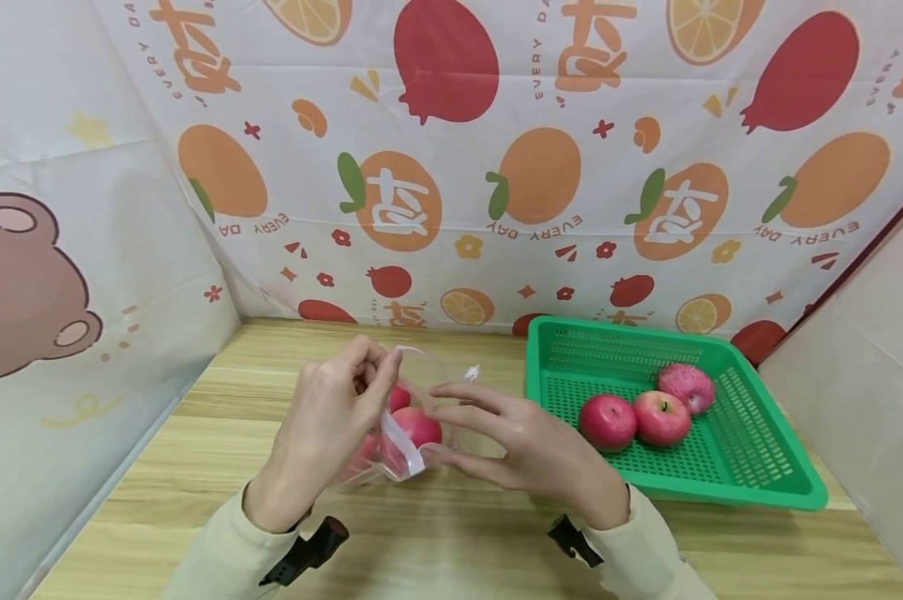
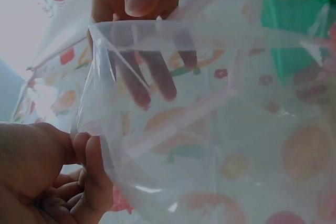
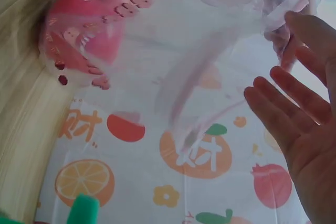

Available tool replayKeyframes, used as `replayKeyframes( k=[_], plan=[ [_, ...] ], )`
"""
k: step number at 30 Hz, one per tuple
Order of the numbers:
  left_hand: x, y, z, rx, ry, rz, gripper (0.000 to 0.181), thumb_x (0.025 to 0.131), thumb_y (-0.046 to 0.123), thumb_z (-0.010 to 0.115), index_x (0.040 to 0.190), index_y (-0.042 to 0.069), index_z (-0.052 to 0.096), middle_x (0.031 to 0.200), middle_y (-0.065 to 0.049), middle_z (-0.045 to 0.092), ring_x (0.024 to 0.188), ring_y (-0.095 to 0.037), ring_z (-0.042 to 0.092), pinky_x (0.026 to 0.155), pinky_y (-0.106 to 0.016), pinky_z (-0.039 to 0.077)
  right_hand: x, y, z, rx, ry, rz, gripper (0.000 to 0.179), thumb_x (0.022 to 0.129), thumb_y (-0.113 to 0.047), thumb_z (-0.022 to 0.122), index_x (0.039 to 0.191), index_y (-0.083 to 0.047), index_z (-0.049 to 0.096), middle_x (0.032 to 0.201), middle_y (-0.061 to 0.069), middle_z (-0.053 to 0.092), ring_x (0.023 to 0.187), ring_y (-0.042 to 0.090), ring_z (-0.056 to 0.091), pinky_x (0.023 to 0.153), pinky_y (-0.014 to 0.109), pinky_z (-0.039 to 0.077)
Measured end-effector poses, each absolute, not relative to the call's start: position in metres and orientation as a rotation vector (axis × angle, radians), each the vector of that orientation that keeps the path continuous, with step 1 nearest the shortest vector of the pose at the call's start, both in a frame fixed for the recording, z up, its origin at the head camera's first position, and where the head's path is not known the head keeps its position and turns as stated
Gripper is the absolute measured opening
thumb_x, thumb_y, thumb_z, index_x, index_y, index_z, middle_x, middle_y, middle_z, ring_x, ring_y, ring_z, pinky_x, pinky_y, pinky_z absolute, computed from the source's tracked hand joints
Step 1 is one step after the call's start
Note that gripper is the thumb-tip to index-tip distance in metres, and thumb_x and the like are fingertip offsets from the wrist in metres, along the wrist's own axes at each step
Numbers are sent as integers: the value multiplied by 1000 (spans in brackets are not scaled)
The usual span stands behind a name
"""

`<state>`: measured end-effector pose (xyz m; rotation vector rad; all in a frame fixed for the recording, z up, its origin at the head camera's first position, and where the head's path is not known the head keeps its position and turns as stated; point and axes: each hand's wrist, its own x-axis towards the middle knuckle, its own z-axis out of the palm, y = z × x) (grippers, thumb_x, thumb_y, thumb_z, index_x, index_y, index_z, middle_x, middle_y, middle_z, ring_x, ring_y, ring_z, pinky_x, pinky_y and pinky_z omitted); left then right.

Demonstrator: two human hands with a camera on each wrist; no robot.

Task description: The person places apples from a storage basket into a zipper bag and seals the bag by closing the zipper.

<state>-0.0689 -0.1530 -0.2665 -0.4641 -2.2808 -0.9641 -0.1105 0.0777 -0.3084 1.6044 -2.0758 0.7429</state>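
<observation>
A clear plastic bag (image 1: 406, 446) with a whitish strip along its mouth stands on the table, several red apples (image 1: 421, 427) inside it. My left hand (image 1: 338, 408) pinches the bag's edge on the left between thumb and fingers; the left wrist view shows this hand (image 2: 79, 177) at the film's side. Across the mouth, my right hand (image 1: 522, 433) has its fingers spread and fairly straight. In the right wrist view its thumb touches the bag's rim (image 3: 286, 11), while the other fingers (image 3: 278, 114) stand apart. Red printed marks run over the film near the apples.
To the right, a green plastic basket (image 1: 721, 492) holds three red apples (image 1: 662, 417). The wooden table (image 1: 218, 433) meets a fruit-print cloth (image 1: 466, 167) at the back and a pale cloth (image 1: 136, 275) on the left.
</observation>
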Motion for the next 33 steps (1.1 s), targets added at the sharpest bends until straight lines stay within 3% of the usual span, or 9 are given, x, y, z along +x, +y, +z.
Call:
replayKeyframes(
  k=[6, 13, 18, 25, 26, 33],
  plan=[
    [-70, -154, -267, -439, -2283, -948, 18, 93, 3, 72, 79, 8, 62, 56, 9, 49, 42, 3, 40, 41, -17, 30, -116, 90, -304, 1544, -2038, 749, 53, 84, -17, 85, 132, -10, 63, 135, 10, 63, 116, 18, 68, 93, 25, 56],
    [-70, -153, -268, -427, -2296, -957, 19, 92, 2, 73, 78, 8, 61, 55, 9, 49, 40, 5, 40, 41, -18, 31, -125, 106, -297, 1480, -2000, 764, 44, 93, -27, 76, 131, -7, 64, 133, 12, 64, 118, 23, 66, 91, 27, 58],
    [-70, -153, -268, -433, -2291, -968, 20, 92, 2, 72, 77, 9, 62, 55, 10, 50, 39, 5, 39, 41, -18, 30, -127, 119, -290, 1411, -2059, 765, 48, 98, -38, 66, 135, -8, 63, 137, 10, 62, 122, 22, 63, 97, 25, 54],
    [-71, -153, -270, -442, -2286, -959, 21, 92, 2, 73, 77, 10, 61, 55, 11, 48, 39, 6, 38, 40, -18, 30, -136, 132, -282, 1369, -2005, 786, 48, 98, -36, 68, 134, -5, 63, 133, 14, 63, 121, 23, 63, 105, 18, 46],
    [-71, -153, -270, -443, -2286, -956, 21, 92, 2, 73, 77, 10, 61, 55, 11, 48, 40, 6, 38, 41, -18, 30, -138, 134, -281, 1369, -1992, 791, 49, 100, -40, 63, 133, -4, 63, 133, 15, 63, 120, 23, 63, 105, 17, 46],
    [-71, -153, -270, -446, -2290, -961, 21, 92, 2, 73, 77, 10, 61, 55, 11, 48, 40, 6, 39, 41, -18, 30, -148, 146, -275, 1330, -1942, 781, 48, 100, -37, 64, 132, -1, 64, 131, 17, 64, 118, 28, 64, 107, 18, 45]
  ],
)
